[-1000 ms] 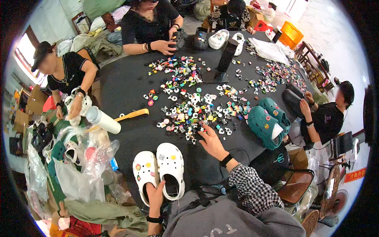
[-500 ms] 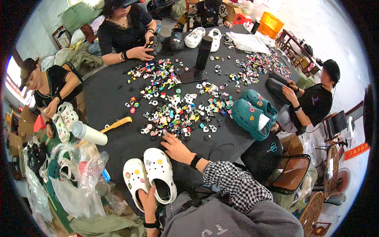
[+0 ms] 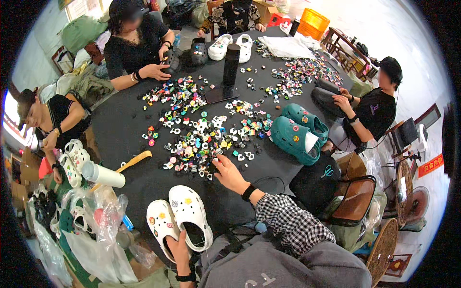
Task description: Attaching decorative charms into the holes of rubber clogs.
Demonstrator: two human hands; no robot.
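Close to the table's near edge lies a pair of white clogs, a left clog (image 3: pixel 162 223) and a right clog (image 3: pixel 188 206), with colourful charms on their toes. My left hand (image 3: pixel 180 250) is closed on the pair at the heel openings; part of its fingers is hidden. My right hand (image 3: pixel 231 176) reaches to the near edge of a heap of small shoe charms (image 3: pixel 201 144), its fingers apart and the fingertips among the pieces. I cannot make out any charm held in it.
Teal clogs (image 3: pixel 294 139) stand right of the heap. A white bottle (image 3: pixel 103 174) and an orange shoehorn (image 3: pixel 134 161) lie at left. A black cylinder (image 3: pixel 231 65) stands behind the charms by a phone (image 3: pixel 222 94). Several co-workers sit around the dark table (image 3: pixel 120 120), some holding clogs.
My right hand has moved right and slightly up along the charm heap's near edge. My left hand stays on the white clogs. The whole view has shifted a little.
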